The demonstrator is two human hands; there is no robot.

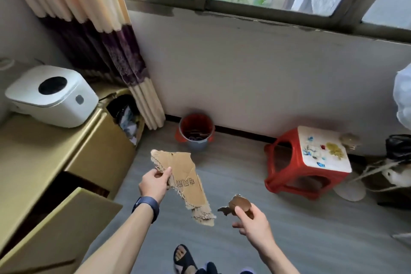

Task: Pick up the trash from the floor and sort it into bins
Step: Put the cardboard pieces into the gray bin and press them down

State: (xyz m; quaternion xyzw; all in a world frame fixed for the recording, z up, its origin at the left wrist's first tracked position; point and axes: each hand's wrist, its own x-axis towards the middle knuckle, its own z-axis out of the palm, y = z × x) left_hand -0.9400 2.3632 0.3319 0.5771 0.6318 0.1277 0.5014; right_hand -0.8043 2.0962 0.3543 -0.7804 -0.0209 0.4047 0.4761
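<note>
Both hands are loaded, and nothing has gone into a bin yet.

- Left hand [154, 182], centre of frame: thumb on top and fingers underneath, pinching the upper part of a torn cardboard piece [184, 176]. Its long ragged end hangs free toward lower centre.
- Right hand [253, 222], lower centre-right: thumb and forefinger pinch a small brown scrap [239, 203]. The other fingers are loosely curled and hold nothing.
- Possible bins: a red bucket [181, 124] against the wall at centre, and an open box [104, 151] with a dark liner at centre-left. The bucket's contents look dark; I cannot tell what they are.

Risks as I judge them:
1. Wrong bin. Nothing visible tells me which container takes cardboard, so a mis-sort is the likeliest error.
2. The cardboard looks longer than the bucket mouth is wide. Dropped flat, it may bridge the rim or tip the bucket, so it should go in end first.
3. The frayed lower end is delaminating, and loose layers could shed onto the floor [244, 173] on the way.
4. The scrap is held by a thin two-finger pinch at one edge. It looks torn and brittle, so it may slip or snap.
5. Another scrap [349, 140] sits on the far edge of the red stool [287, 187] at right. It is not on the floor, so it is easy to miss.
</note>
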